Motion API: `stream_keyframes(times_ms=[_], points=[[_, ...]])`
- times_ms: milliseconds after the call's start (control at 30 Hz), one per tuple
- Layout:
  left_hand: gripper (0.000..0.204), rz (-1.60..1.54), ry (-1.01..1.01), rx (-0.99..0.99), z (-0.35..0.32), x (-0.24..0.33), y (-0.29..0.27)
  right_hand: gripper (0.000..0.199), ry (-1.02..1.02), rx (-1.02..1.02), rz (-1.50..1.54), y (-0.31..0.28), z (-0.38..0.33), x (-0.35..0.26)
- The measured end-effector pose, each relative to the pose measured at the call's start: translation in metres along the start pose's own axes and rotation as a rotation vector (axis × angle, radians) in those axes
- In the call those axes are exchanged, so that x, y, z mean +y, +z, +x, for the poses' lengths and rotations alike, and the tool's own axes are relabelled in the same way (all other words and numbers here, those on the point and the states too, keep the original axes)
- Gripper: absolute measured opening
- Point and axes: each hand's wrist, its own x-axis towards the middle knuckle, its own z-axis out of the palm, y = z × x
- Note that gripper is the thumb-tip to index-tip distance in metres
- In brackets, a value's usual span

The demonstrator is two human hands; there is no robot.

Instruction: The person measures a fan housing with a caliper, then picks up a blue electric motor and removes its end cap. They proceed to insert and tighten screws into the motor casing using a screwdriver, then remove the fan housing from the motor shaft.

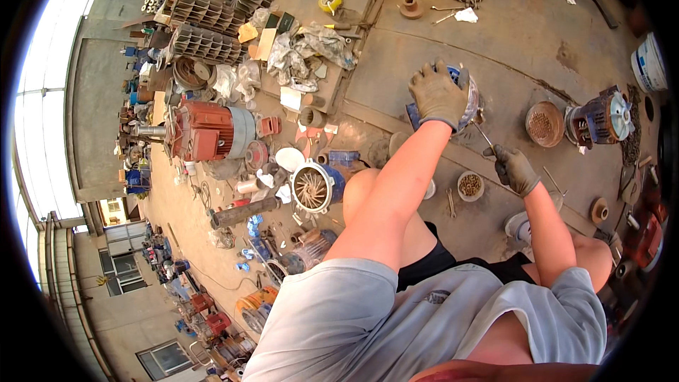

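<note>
My left hand point(438, 92), in a brownish work glove, lies over the top of a blue motor housing point(465, 124) with its fingers curved across it. The hand hides much of the housing. To the right, my gloved right hand point(516, 168) is closed around a slim metal-shafted tool point(484, 134). The tool slants up and left, its far end at the housing's right side; its tip is too small to make out. Below the hands stands a small bowl of bolts or nuts point(470, 185), and a wrench point(451, 203) lies beside it.
A round pan of small fasteners point(544, 125) and another blue motor point(601, 119) stand at the right. Near my left knee sits a blue motor with an open finned end point(311, 187). Further left are a large red motor point(205, 131) and crumpled plastic point(304, 49).
</note>
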Motion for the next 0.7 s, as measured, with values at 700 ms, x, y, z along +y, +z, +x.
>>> stream_keyframes(times_ms=[700], points=[[0.075, 0.037, -0.014, -0.058, 0.0, -0.001, 0.003, 0.026, -0.063, 0.028, -0.138, 0.014, -0.012, -0.032]])
